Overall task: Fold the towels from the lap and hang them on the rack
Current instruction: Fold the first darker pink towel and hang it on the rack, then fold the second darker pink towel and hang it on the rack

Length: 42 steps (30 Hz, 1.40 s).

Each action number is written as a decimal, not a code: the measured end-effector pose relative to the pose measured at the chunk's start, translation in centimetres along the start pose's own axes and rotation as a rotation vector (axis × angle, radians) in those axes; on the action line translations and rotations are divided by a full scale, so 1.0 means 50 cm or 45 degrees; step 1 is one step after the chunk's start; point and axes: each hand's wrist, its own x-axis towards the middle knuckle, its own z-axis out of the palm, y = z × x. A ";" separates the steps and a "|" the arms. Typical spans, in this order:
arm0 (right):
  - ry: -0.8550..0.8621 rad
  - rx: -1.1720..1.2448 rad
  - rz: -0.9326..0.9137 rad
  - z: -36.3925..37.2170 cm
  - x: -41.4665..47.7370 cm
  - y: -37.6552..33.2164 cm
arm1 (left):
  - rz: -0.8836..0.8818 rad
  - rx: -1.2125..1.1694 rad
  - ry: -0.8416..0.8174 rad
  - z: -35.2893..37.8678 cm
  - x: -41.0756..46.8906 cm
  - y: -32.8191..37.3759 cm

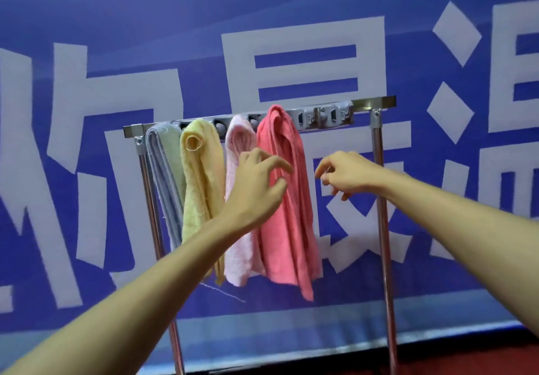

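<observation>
A metal rack point(379, 199) with a grey hook strip point(326, 116) along its top bar stands in front of me. Several folded towels hang from it side by side: a grey one point(164, 176), a yellow one point(198, 188), a pale pink one point(239, 255) and a coral pink one point(287, 223). My left hand point(256, 188) hovers with relaxed fingers in front of the pale pink and coral towels, holding nothing. My right hand point(347, 173) floats just right of the coral towel, fingers loosely curled and empty.
Behind the rack hangs a blue banner point(87, 39) with large white characters. A strip of red floor point(466, 360) shows at the bottom right. The right part of the hook strip carries no towel.
</observation>
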 end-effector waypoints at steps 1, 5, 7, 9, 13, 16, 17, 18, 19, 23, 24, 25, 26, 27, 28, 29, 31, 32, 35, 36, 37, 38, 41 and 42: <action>-0.038 -0.003 -0.002 0.009 -0.028 0.003 | -0.035 -0.071 -0.067 0.013 -0.031 0.009; -0.161 0.035 0.011 0.073 -0.119 0.027 | -0.391 -0.322 -0.274 0.059 -0.138 0.032; -0.240 0.090 0.035 0.116 -0.153 0.050 | -0.506 -0.387 -0.357 0.082 -0.192 0.030; -0.372 0.143 0.047 0.165 -0.182 0.081 | -0.537 -0.353 -0.498 0.110 -0.248 0.025; -0.654 0.252 0.148 0.279 -0.226 0.170 | -0.543 -0.236 -0.819 0.186 -0.356 0.007; -0.775 0.301 0.254 0.381 -0.253 0.253 | -0.587 -0.214 -1.068 0.261 -0.436 -0.014; -0.804 0.320 0.300 0.416 -0.261 0.282 | -0.602 -0.211 -1.142 0.288 -0.463 -0.022; -0.832 0.332 0.345 0.450 -0.269 0.308 | -0.621 -0.217 -1.209 0.313 -0.490 -0.030; -0.856 0.332 0.382 0.483 -0.277 0.334 | -0.646 -0.242 -1.266 0.338 -0.515 -0.037; -0.909 0.306 0.525 0.626 -0.313 0.437 | -0.779 -0.376 -1.385 0.442 -0.621 -0.064; -0.929 0.314 0.576 0.667 -0.326 0.460 | -0.820 -0.399 -1.404 0.466 -0.649 -0.071; -0.959 0.333 0.629 0.706 -0.341 0.481 | -0.863 -0.424 -1.420 0.490 -0.676 -0.078; -0.996 0.345 0.688 0.746 -0.359 0.500 | -0.903 -0.449 -1.437 0.515 -0.704 -0.083; -1.026 0.354 0.740 0.785 -0.379 0.521 | -0.935 -0.473 -1.454 0.538 -0.731 -0.088; -1.050 0.352 0.797 0.824 -0.399 0.539 | -0.965 -0.492 -1.473 0.560 -0.757 -0.092; -1.054 0.344 0.840 0.859 -0.420 0.555 | -0.996 -0.513 -1.488 0.580 -0.780 -0.095; -1.034 0.333 0.944 0.928 -0.463 0.587 | -1.060 -0.560 -1.515 0.617 -0.820 -0.102; -1.034 0.333 0.990 0.955 -0.484 0.601 | -1.088 -0.579 -1.529 0.634 -0.836 -0.105; -1.040 0.300 1.081 1.018 -0.546 0.632 | -1.181 -0.635 -1.547 0.676 -0.876 -0.117; -1.058 0.255 1.090 1.036 -0.562 0.639 | -1.212 -0.659 -1.558 0.687 -0.886 -0.119; -1.067 0.226 1.115 1.053 -0.579 0.646 | -1.233 -0.676 -1.573 0.696 -0.896 -0.121; -1.104 0.208 1.132 1.067 -0.592 0.646 | -1.249 -0.686 -1.587 0.703 -0.903 -0.122; -1.189 0.190 1.095 1.094 -0.618 0.639 | -1.300 -0.712 -1.598 0.716 -0.921 -0.124; -1.191 0.183 1.091 1.097 -0.619 0.637 | -1.314 -0.722 -1.604 0.718 -0.925 -0.123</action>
